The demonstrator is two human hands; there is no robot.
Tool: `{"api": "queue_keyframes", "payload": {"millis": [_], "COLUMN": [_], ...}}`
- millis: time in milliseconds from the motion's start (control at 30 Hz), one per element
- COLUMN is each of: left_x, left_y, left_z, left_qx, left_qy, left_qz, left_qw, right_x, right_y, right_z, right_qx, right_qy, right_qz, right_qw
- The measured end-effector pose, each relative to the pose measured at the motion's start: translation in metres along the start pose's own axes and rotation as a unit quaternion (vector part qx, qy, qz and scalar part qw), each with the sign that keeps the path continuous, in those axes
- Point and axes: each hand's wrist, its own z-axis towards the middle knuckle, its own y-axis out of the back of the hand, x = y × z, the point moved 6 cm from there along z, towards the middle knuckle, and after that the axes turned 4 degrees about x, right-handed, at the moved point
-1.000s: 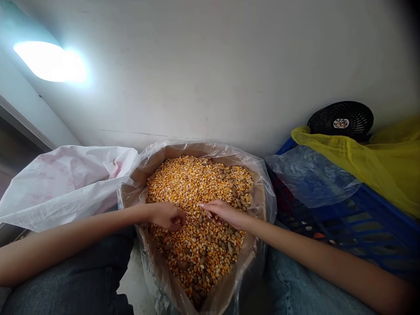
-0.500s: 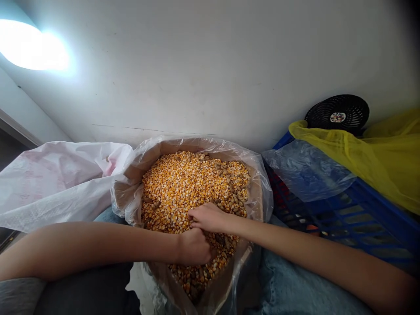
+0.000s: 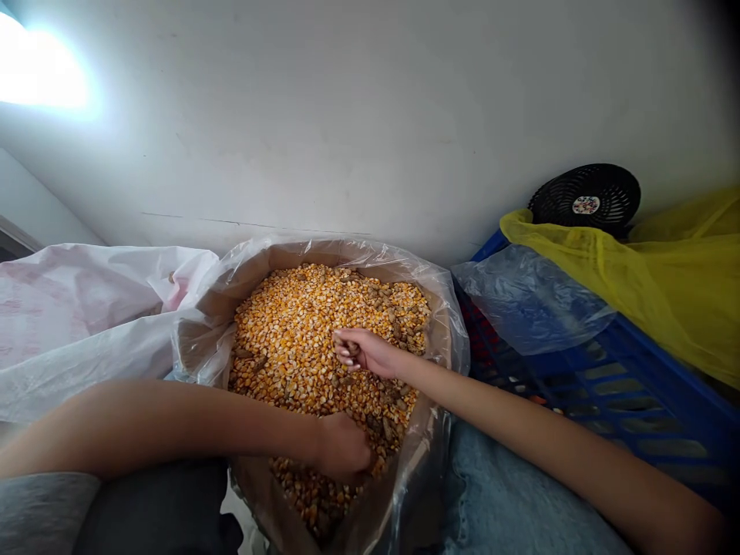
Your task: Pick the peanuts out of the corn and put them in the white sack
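**White wall (image 3: 324, 116) behind, two hands deep in the corn!**

Lamp glare upper left, and below the wall sits the open bag (image 3: 459, 331), brimming with corn kernels (image 3: 294, 324) and brown pieces mixed among them. Look at the right hand (image 3: 373, 354): a closed grip, fingers curled over a brown piece (image 3: 352, 348), just above the heap near its middle! The left hand (image 3: 344, 447) is down at the near side, knuckles up, fingertips hidden; whether that grip is open or closed, I can't tell.

Room? The heap's far-left stretch is free of hands. The wall stands close behind the far rim, a white sack (image 3: 86, 301) spreads left, a blue crate (image 3: 682, 401) crowds the right, and each forearm crosses its own side's rim. The bag's mouth faces up, tapering toward the person. That held piece is mostly covered: its long axis can't be read.
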Motion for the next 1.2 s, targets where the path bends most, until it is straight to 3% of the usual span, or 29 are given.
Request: {"api": "queue_keyframes", "payload": {"millis": [33, 67, 100, 167, 200, 233, 267, 300, 333, 400, 467, 533, 600, 633, 700, 800, 867, 900, 933, 1033, 1100, 1133, 1200], "left_x": [0.004, 0.008, 0.011, 0.016, 0.019, 0.021, 0.025, 0.029, 0.035, 0.049, 0.065, 0.076, 0.076, 0.074, 0.070, 0.071, 0.073, 0.074, 0.077, 0.088, 0.097, 0.099, 0.102], "left_y": [0.005, 0.010, 0.015, 0.026, 0.032, 0.038, 0.043, 0.048, 0.051, 0.054, 0.056, 0.060, 0.065, 0.065, 0.058, 0.048, 0.049, 0.052, 0.056, 0.069, 0.072, 0.073, 0.075], "left_z": [-0.001, -0.002, -0.004, -0.010, -0.014, -0.018, -0.022, -0.026, -0.030, -0.039, -0.048, -0.057, -0.061, -0.061, -0.058, -0.051, -0.047, -0.047, -0.047, -0.052, -0.056, -0.058, -0.061], "left_qx": [0.015, 0.024, 0.029, 0.025, 0.018, 0.011, 0.003, -0.008, -0.023, -0.059, -0.099, -0.136, -0.153, -0.151, -0.126, -0.092, -0.097, -0.107, -0.121, -0.180, -0.209, -0.216, -0.224], "left_qy": [0.020, 0.038, 0.052, 0.063, 0.061, 0.055, 0.047, 0.044, 0.047, 0.075, 0.126, 0.171, 0.176, 0.172, 0.169, 0.182, 0.183, 0.184, 0.188, 0.200, 0.185, 0.165, 0.111], "left_qz": [-0.121, -0.266, -0.419, -0.672, -0.755, -0.808, -0.838, -0.850, -0.846, -0.799, -0.683, -0.482, -0.238, -0.127, 0.030, 0.120, 0.112, 0.091, 0.057, -0.154, -0.373, -0.482, -0.649], "left_qw": [0.992, 0.963, 0.906, 0.737, 0.653, 0.586, 0.544, 0.526, 0.530, 0.594, 0.713, 0.848, 0.943, 0.965, 0.977, 0.972, 0.972, 0.973, 0.973, 0.951, 0.885, 0.833, 0.718], "right_x": [0.004, 0.008, 0.011, 0.016, 0.017, 0.018, 0.017, 0.016, 0.014, 0.012, 0.012, 0.010, 0.005, 0.001, -0.005, -0.011, -0.010, -0.008, -0.005, 0.007, 0.017, 0.024, 0.036], "right_y": [0.002, 0.003, 0.004, 0.005, 0.007, 0.009, 0.012, 0.015, 0.018, 0.022, 0.022, 0.020, 0.015, 0.011, 0.002, -0.004, -0.001, 0.004, 0.009, 0.028, 0.037, 0.040, 0.046], "right_z": [-0.001, -0.003, -0.005, -0.009, -0.012, -0.014, -0.017, -0.019, -0.021, -0.026, -0.030, -0.033, -0.033, -0.032, -0.028, -0.022, -0.019, -0.019, -0.019, -0.025, -0.031, -0.035, -0.044], "right_qx": [0.006, 0.011, 0.014, 0.012, 0.004, -0.009, -0.025, -0.040, -0.052, -0.063, -0.072, -0.086, -0.085, -0.078, -0.062, -0.056, -0.068, -0.081, -0.094, -0.122, -0.119, -0.114, -0.113], "right_qy": [0.011, 0.020, 0.025, 0.032, 0.035, 0.036, 0.034, 0.026, 0.016, 0.004, 0.004, -0.005, -0.036, -0.049, -0.062, -0.063, -0.065, -0.066, -0.065, -0.048, -0.011, 0.014, 0.063], "right_qz": [0.046, 0.076, 0.092, 0.095, 0.081, 0.054, 0.012, -0.046, -0.118, -0.292, -0.462, -0.590, -0.675, -0.706, -0.755, -0.784, -0.766, -0.740, -0.699, -0.464, -0.264, -0.179, -0.068], "right_qw": [0.999, 0.997, 0.995, 0.995, 0.996, 0.998, 0.999, 0.998, 0.991, 0.954, 0.884, 0.803, 0.732, 0.702, 0.650, 0.615, 0.635, 0.664, 0.706, 0.876, 0.957, 0.977, 0.989]}}
